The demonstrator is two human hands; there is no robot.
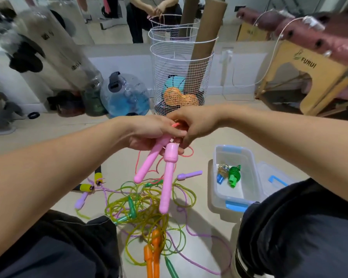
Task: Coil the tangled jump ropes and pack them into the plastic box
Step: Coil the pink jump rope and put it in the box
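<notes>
My left hand [147, 133] grips the tops of two pink jump-rope handles [166, 177], which hang down over the floor. Right beside it, my right hand [193, 125] pinches the pink-orange cord [175, 125] of that rope, and loops of the cord dangle below the hands. On the floor underneath lies a tangle of yellow-green rope [141, 205] with green handles, a purple rope [189, 175], orange handles [153, 251] and yellow-black handles [86, 187]. The clear plastic box [255, 177] with blue latches stands at the right and holds a coiled rope with green and blue handles [229, 174].
The box's lid [275, 180] lies just right of it. A white wire basket [181, 77] with balls and cardboard tubes stands behind my hands, a blue water jug [125, 95] to its left, and a wooden table [309, 77] at the far right. My knees frame the rope pile.
</notes>
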